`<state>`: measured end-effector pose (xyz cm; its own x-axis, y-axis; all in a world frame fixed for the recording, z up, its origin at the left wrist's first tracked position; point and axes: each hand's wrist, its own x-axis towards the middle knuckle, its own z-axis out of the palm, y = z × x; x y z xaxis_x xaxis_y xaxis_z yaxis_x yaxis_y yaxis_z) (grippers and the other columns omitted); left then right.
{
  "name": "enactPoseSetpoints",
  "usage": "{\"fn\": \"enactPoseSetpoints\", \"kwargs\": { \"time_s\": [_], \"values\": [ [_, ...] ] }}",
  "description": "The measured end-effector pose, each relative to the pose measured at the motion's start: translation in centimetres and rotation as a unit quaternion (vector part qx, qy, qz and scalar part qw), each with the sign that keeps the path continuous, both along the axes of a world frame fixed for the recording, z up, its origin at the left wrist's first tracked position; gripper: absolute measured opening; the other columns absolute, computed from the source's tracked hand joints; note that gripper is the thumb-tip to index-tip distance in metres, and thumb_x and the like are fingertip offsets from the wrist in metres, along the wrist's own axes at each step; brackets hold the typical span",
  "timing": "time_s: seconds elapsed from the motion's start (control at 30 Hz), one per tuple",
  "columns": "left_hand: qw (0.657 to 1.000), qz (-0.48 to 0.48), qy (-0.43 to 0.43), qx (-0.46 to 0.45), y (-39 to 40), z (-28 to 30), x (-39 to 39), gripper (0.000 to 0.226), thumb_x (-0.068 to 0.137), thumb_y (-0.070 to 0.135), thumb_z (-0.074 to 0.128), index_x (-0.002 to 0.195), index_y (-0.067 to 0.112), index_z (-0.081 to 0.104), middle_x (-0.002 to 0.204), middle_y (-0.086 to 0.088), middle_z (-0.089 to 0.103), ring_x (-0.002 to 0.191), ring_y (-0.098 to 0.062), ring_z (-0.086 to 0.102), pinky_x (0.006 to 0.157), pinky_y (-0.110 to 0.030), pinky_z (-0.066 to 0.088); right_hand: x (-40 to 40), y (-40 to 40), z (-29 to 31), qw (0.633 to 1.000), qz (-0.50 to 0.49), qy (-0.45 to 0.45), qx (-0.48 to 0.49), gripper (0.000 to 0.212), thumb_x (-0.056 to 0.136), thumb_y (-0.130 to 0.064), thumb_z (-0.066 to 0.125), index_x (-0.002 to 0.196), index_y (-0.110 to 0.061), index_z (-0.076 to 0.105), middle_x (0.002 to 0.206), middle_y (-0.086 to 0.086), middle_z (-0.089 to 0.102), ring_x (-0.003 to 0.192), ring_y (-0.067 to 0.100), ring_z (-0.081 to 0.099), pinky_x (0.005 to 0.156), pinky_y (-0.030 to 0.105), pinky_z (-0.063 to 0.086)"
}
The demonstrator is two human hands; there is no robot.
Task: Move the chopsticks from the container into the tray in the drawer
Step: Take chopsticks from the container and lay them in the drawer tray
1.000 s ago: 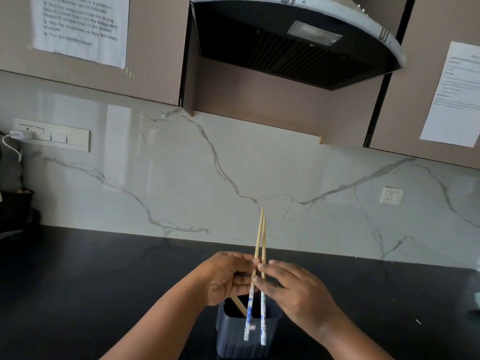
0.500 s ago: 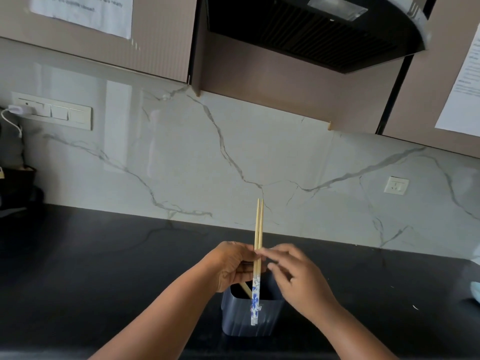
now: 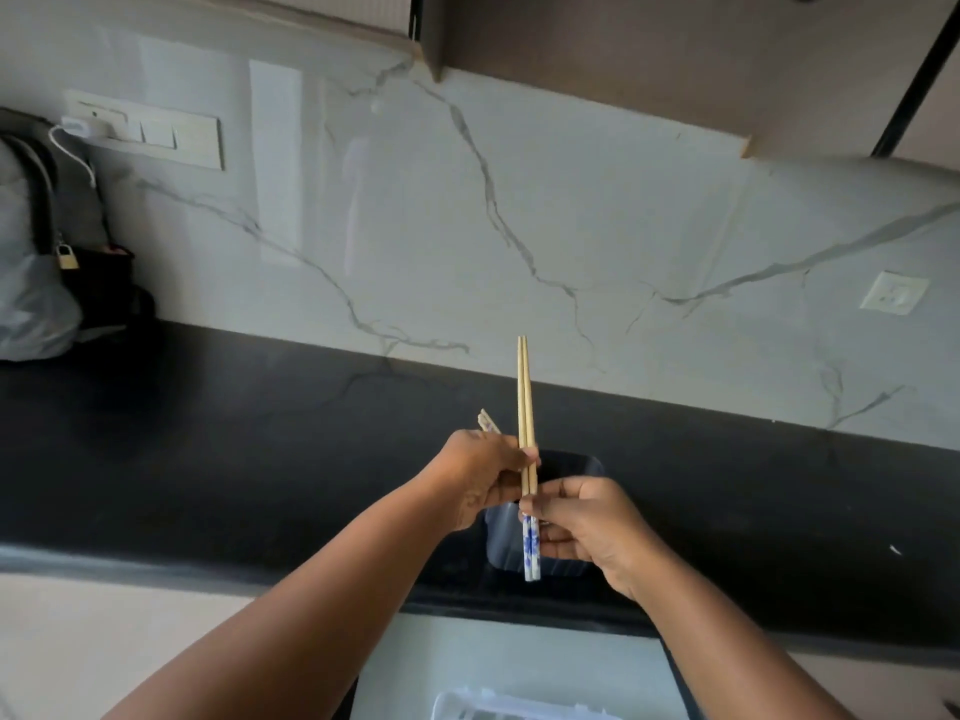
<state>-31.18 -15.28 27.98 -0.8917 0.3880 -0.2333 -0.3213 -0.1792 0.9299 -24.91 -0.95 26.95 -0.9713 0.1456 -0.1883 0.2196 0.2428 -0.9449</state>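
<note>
We hold a pair of chopsticks [image 3: 525, 407] upright just above the container [image 3: 571, 511], which stands near the front edge of the black counter [image 3: 208, 459]; we take the container as our landmark. Our left hand [image 3: 485, 472], at the container's upper left, pinches the pair at its middle, and our right hand [image 3: 587, 527], in front of the container, grips the blue-patterned lower ends. We judge that both hands work together to square the two sticks side by side, so they travel as one bundle. Another stick end [image 3: 487, 422] pokes out behind the left hand; whether that hand holds it too or it leans in the container, we cannot tell. Below the container, past the counter edge, the white rim of the tray [image 3: 467, 706] shows in the open drawer [image 3: 519, 662], likely the pair's destination.
</note>
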Motion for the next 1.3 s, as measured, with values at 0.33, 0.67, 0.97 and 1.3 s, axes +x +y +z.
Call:
{"fn": "enactPoseSetpoints", "kwargs": {
  "time_s": [0.33, 0.67, 0.97, 1.3],
  "values": [
    [0.929, 0.264, 0.179, -0.185, -0.3, -8.7, -1.3, 0.049, 0.082, 0.067, 0.052, 0.068, 0.026, 0.075, 0.069, 0.003, 0.075, 0.071, -0.012, 0.071, 0.071, -0.036, 0.055, 3.0, 6.3, -11.4, 0.971, 0.104, 0.017, 0.213, 0.016, 0.08, -0.027, 0.076, 0.067, -0.036, 0.071, 0.054, -0.013, 0.061, 0.048, -0.002, 0.049, 0.05, 0.016, 0.039],
    [0.646, -0.029, 0.283, -0.708, 0.1, -19.6, -3.3, 0.082, 0.092, 0.069, 0.014, 0.156, 0.018, 0.006, 0.165, -0.006, -0.002, 0.151, -0.025, -0.008, 0.121, -0.048, -0.004, 6.1, 10.0, -22.2, 0.764, 0.324, -0.095, 0.55, 0.015, 0.086, -0.004, 0.05, 0.081, -0.014, 0.059, 0.083, 0.004, 0.063, 0.071, 0.025, 0.06, 0.06, 0.029, 0.043],
    [0.642, -0.029, 0.309, -0.701, -0.5, -19.6, -3.8, 0.083, 0.091, 0.07, 0.019, 0.156, 0.019, 0.008, 0.165, -0.003, 0.002, 0.151, -0.02, -0.004, 0.122, -0.042, -0.002, 4.8, 8.6, -25.7, 0.711, 0.391, -0.11, 0.574, 0.041, 0.073, 0.015, 0.051, 0.058, -0.013, 0.023, 0.073, 0.011, 0.05, 0.087, 0.028, 0.055, 0.065, 0.031, 0.039],
    [0.642, -0.027, 0.31, -0.701, -0.6, -19.8, -3.9, 0.086, 0.088, 0.074, 0.017, 0.156, 0.022, 0.008, 0.165, -0.002, 0.0, 0.151, -0.019, -0.005, 0.122, -0.043, -0.002, 5.2, 8.4, -26.5, 0.697, 0.376, -0.131, 0.596, 0.033, 0.085, 0.007, 0.048, 0.111, -0.008, 0.062, 0.111, 0.009, 0.067, 0.102, 0.029, 0.066, 0.08, 0.035, 0.053]
  ]
}}
